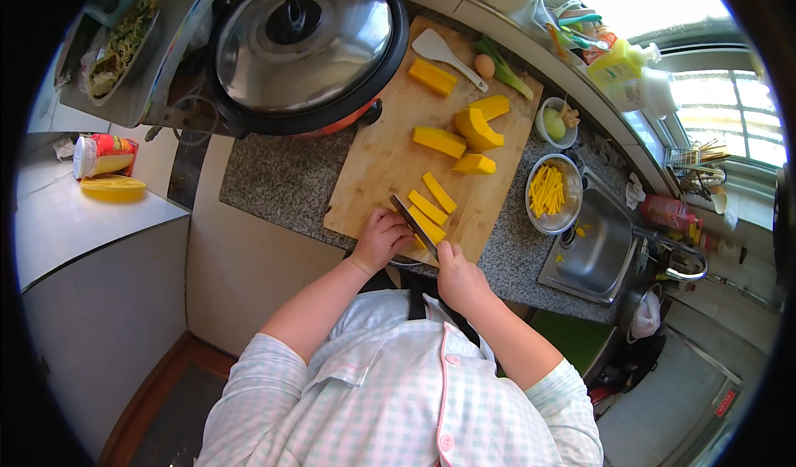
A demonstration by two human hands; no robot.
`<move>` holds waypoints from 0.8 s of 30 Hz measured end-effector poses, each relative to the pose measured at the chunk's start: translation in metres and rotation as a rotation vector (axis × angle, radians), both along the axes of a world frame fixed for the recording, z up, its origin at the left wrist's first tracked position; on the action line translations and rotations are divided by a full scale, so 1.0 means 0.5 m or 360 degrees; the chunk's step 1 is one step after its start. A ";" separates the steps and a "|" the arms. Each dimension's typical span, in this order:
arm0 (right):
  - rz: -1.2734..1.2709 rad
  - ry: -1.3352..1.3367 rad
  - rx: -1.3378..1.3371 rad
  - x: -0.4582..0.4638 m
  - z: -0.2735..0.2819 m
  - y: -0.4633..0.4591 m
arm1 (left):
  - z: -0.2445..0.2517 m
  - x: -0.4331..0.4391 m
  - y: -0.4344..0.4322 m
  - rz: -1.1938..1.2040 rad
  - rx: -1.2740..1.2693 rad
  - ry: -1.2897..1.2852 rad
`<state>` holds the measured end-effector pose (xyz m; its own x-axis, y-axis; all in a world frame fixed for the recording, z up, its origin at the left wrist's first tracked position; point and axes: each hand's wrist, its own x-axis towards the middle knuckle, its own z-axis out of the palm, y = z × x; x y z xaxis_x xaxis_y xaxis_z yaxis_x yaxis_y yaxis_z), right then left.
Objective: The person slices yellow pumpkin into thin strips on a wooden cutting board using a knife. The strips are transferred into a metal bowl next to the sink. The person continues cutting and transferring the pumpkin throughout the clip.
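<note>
A kitchen knife (pixel 414 225) is held by its handle in my right hand (pixel 461 278), near the front edge of a wooden cutting board (pixel 367 178). Its blade lies over pumpkin slices (pixel 426 223). My left hand (pixel 380 238) has bent fingers against the pumpkin, left of the blade; what they touch is partly hidden. Two more slices (pixel 439 192) lie just beyond. Farther up the board are several thick pumpkin chunks (pixel 438 142), a white rice paddle (pixel 449 56), an egg (pixel 484 66) and a green onion (pixel 505 72). A metal bowl (pixel 578 194) right of the board holds thin yellow strips.
A large lidded electric pan (pixel 305 44) stands at the board's upper left. To the right are a small bowl (pixel 558 145) with a green vegetable and ginger, and a steel sink (pixel 594 249) with a faucet (pixel 690 274). A jar (pixel 102 156) stands on the left counter.
</note>
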<state>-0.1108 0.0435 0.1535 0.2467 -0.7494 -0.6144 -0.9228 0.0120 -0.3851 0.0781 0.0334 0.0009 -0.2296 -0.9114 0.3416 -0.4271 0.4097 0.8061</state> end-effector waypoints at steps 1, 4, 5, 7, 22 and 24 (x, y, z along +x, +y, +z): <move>-0.0002 0.0004 0.0004 0.002 -0.003 -0.001 | 0.001 -0.001 -0.001 0.0005 -0.0008 -0.0002; 0.0009 0.0005 0.0012 0.006 -0.009 -0.007 | 0.000 -0.005 -0.001 0.0015 -0.0017 -0.0009; 0.0016 0.0003 0.0014 0.008 -0.012 -0.008 | -0.001 -0.005 0.000 0.0017 -0.0010 -0.0010; 0.0036 -0.0001 0.0006 0.009 -0.021 -0.013 | -0.005 -0.005 0.002 0.0016 -0.0004 -0.0021; -0.0178 -0.0181 -0.0161 -0.007 -0.045 0.004 | -0.001 0.003 0.004 -0.0031 0.0026 0.0028; -0.0109 -0.0116 -0.0070 -0.008 -0.023 -0.002 | -0.004 0.005 0.002 -0.0041 0.0044 0.0065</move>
